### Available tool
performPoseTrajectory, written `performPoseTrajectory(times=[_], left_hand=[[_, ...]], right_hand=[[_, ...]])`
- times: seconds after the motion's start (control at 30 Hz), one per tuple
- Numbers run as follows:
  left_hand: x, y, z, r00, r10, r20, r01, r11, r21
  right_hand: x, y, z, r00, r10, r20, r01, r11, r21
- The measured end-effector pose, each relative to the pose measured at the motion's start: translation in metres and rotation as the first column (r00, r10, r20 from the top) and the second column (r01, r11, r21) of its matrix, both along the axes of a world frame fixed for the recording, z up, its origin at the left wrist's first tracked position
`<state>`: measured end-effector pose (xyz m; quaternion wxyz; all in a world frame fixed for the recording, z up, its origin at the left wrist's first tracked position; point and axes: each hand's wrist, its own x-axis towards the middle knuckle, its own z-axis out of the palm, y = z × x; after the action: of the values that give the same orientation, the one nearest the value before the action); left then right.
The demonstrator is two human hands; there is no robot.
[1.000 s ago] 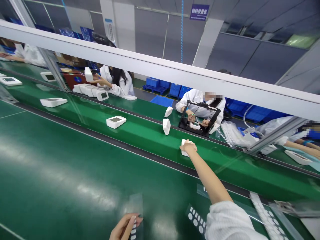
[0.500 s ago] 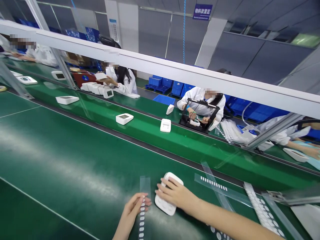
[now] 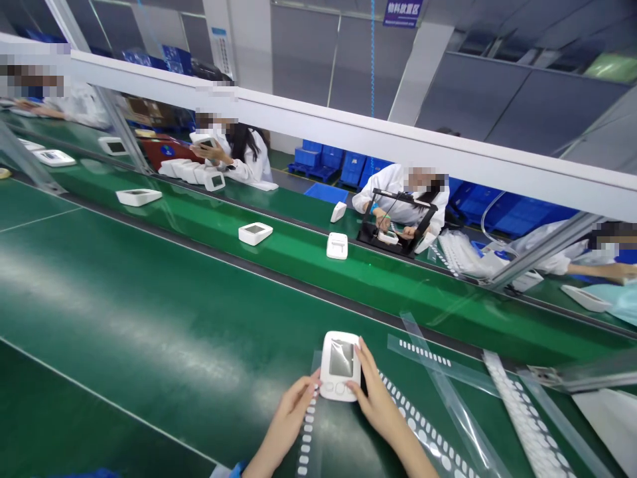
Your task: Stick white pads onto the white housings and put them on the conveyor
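Note:
A white device (image 3: pixel 341 364) with a grey screen and two round buttons is held tilted above the green table, screen facing me. My right hand (image 3: pixel 375 392) grips its right side, thumb near the lower edge and fingers along the upper right. At the device's lower left corner, my left hand (image 3: pixel 298 401) has its thumb and fingertips pinched together at a clear strip (image 3: pixel 307 438) with a row of white oval stickers. Whether those fingertips also touch the device is hard to tell.
More sticker strips (image 3: pixel 527 418) lie on the right of the table (image 3: pixel 149 318). Beyond runs a green conveyor (image 3: pixel 293 255) carrying white devices (image 3: pixel 255 233). A metal rail (image 3: pixel 308 123) crosses above. Across the line, people in white coats work, one at a black frame (image 3: pixel 398 222).
The device is now turned upright with its screen in view, and my right hand has shifted from its top to its right side. My left hand has moved right with the strip. Conveyor devices have shifted slightly right.

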<state>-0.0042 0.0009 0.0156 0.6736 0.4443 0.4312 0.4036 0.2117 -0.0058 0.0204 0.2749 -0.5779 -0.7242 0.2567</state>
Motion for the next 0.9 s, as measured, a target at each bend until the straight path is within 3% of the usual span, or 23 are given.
performPoseTrajectory(times=[0.13, 0.3, 0.4, 0.67, 0.77, 0.9], left_hand=[[0.001, 0.0, 0.004, 0.998, 0.044, -0.051, -0.041, 0.998, 0.047], [-0.005, -0.018, 0.003, 0.999, 0.039, -0.026, -0.038, 0.999, 0.028], [-0.006, -0.026, -0.001, 0.996, 0.087, 0.011, -0.087, 0.996, 0.002], [-0.001, -0.034, -0.006, 0.987, 0.158, 0.024, -0.158, 0.987, -0.001], [-0.003, -0.032, -0.007, 0.987, 0.161, -0.004, -0.161, 0.987, 0.016], [-0.011, -0.016, -0.019, 0.965, 0.254, -0.064, -0.255, 0.967, -0.001]], right_hand=[[-0.022, -0.003, 0.003, 0.985, -0.126, -0.12, 0.142, 0.98, 0.137], [-0.069, -0.029, 0.001, 0.936, -0.097, -0.338, 0.154, 0.977, 0.146], [-0.081, -0.034, -0.002, 0.912, -0.111, -0.395, 0.177, 0.975, 0.136], [-0.083, -0.036, 0.003, 0.909, -0.148, -0.389, 0.183, 0.981, 0.055], [-0.087, -0.041, 0.002, 0.926, -0.143, -0.349, 0.194, 0.974, 0.115], [-0.08, -0.042, 0.0, 0.955, -0.149, -0.256, 0.199, 0.963, 0.183]])
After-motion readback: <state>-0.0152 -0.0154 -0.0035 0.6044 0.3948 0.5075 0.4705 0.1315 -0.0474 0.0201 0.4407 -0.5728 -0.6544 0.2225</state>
